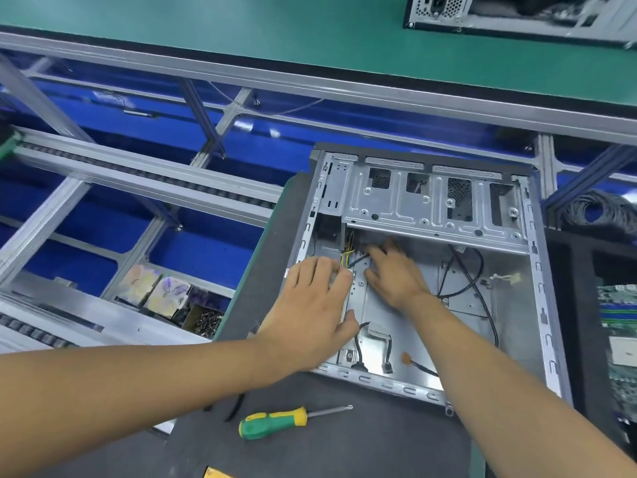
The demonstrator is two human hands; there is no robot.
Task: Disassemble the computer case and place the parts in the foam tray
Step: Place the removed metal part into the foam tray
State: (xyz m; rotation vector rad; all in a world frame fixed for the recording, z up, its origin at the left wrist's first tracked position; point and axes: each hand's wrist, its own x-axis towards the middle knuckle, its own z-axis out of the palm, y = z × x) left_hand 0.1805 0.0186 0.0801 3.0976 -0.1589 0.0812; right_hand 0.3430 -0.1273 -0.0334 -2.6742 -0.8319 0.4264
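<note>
Head view: a person leans over an opened computer case (424, 270) lying on its side on a dark mat (344, 439) at a workbench.
Case: stripped grey metal shell, open side up, its far end at the mat's far edge; the drive cage (427, 198) spans that far end.
Left hand (317, 305): palm down over the case's left wall, fingers spread and fairly straight, fingertips at a white connector (347, 273) on yellow-and-black wires (347, 251).
Right hand (396, 274): reaching inside the case toward the space under the drive cage, fingers extended; whether they grasp anything cannot be told.
Cables: loose black leads (472, 284) trail across the case floor on the right.
Screwdriver (275, 420): green-and-yellow handle, lying on the mat near its front edge, just in front of the case, tip pointing right, untouched.
Foam tray (582, 322): black, just right of the case, holding a green circuit board (620, 326).
Background: a second case (510, 12) on the green table beyond the conveyor frame.
</note>
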